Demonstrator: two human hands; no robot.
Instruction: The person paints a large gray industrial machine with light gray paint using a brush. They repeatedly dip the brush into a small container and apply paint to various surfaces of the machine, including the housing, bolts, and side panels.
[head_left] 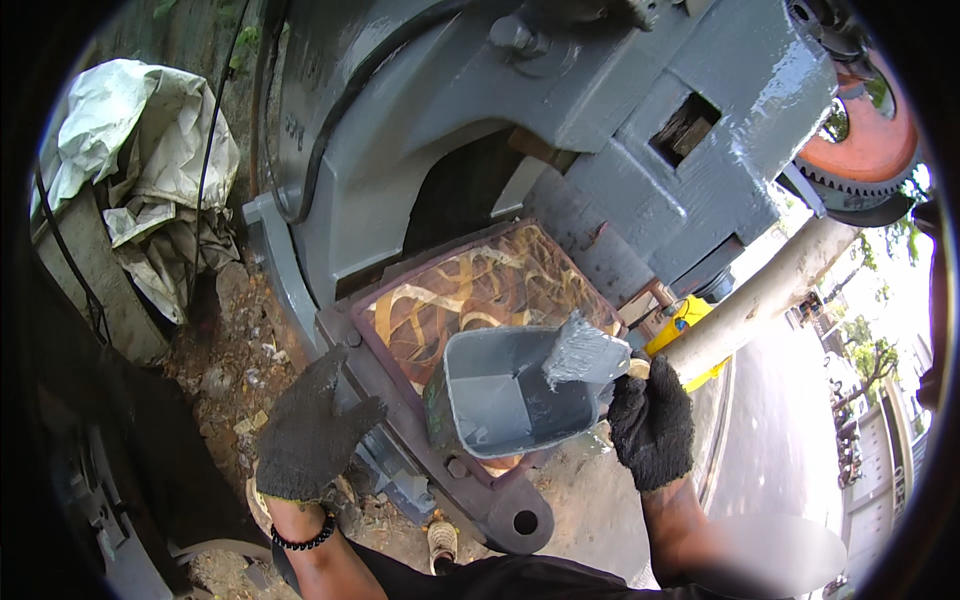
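My right hand [652,425], in a black knit glove, is closed around the short pale handle of a flat paintbrush [585,355]. Grey paint coats the brush, which lies over the rim of an open rectangular paint container [450,400]. Wet grey paint covers the container's inside. To the left, my left hand [312,432], gloved in black too, holds nothing; its fingers are stretched out and the thumb points toward the container without touching it. Under the container is a patterned brown-and-cream board [480,285] on the base of a large grey machine [380,150].
The machine's dark base flange [520,520] has a round hole near my legs. An orange toothed wheel [865,140] is at the upper right. A pale pole [760,290] slants beside a yellow object [690,320]. Crumpled white sheeting [150,130] lies left, above littered ground [240,340].
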